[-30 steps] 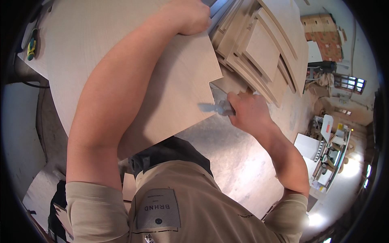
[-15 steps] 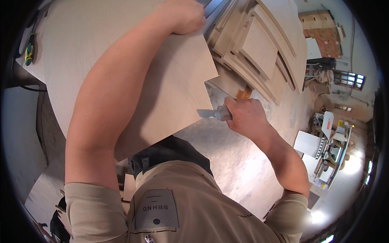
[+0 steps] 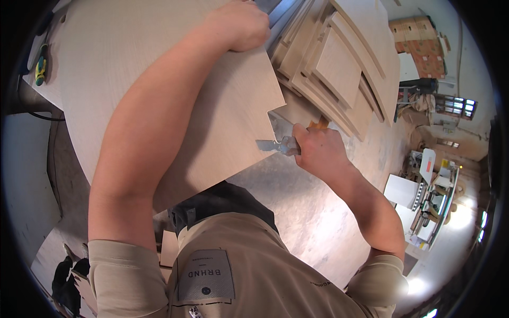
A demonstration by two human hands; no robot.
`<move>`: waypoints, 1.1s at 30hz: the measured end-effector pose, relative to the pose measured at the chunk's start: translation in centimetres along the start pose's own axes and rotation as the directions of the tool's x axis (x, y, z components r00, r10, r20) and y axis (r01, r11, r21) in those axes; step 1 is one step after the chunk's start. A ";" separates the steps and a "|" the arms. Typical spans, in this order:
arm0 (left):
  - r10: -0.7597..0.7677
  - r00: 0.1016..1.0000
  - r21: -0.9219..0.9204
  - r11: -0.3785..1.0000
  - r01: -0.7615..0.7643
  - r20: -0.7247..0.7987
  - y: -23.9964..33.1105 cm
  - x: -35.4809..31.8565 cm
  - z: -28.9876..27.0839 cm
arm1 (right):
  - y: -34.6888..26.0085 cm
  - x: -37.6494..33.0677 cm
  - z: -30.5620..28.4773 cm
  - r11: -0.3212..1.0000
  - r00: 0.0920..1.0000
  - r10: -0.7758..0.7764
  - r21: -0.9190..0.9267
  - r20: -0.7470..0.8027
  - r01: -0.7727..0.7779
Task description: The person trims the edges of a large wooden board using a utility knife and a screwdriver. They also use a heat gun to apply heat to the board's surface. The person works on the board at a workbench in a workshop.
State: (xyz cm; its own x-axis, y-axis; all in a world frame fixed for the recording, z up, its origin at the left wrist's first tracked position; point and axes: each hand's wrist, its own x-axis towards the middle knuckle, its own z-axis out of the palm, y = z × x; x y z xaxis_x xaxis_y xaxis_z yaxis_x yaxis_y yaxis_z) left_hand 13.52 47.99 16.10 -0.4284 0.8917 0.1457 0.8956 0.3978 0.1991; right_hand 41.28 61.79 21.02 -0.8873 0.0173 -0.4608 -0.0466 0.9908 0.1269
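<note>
Workshop floor (image 3: 318,212) shows beneath you. Your right hand (image 3: 321,146) is closed around a bladed tool (image 3: 288,146), its blade at the notched edge of the pale wooden panel (image 3: 228,116) before you. Your left hand (image 3: 241,25) rests curled on that panel; I cannot tell whether it grips. Outward, stacked boards (image 3: 336,66) lie right, a green-and-yellow handle (image 3: 41,73) left.
</note>
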 end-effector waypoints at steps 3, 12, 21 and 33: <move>0.042 0.994 -0.010 0.999 -0.043 -0.097 -0.1 -0.1 0.5 | -0.2 0.2 -0.5 1.000 0.999 0.021 -0.015 0.029 -0.020; 0.016 0.994 -0.016 1.000 -0.018 -0.108 0.0 0.0 1.0 | -0.5 0.5 -1.0 0.999 1.000 -0.007 -0.032 -0.028 0.006; -0.073 0.986 -0.093 0.994 0.059 -0.149 0.2 0.1 1.8 | -0.3 0.9 -1.2 0.997 1.000 0.027 -0.067 0.000 -0.027; -0.012 0.997 -0.007 1.000 0.012 -0.082 0.5 -0.1 0.8 | -0.3 1.3 -1.0 0.997 0.997 0.013 -0.079 -0.076 -0.019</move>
State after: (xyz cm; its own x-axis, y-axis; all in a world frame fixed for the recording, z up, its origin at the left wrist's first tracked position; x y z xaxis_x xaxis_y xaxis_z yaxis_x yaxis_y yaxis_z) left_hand 14.06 48.28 15.40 -0.4477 0.8662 0.2219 0.8897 0.4066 0.2078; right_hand 39.72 61.41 21.29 -0.9201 0.0204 -0.3912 -0.0656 0.9766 0.2050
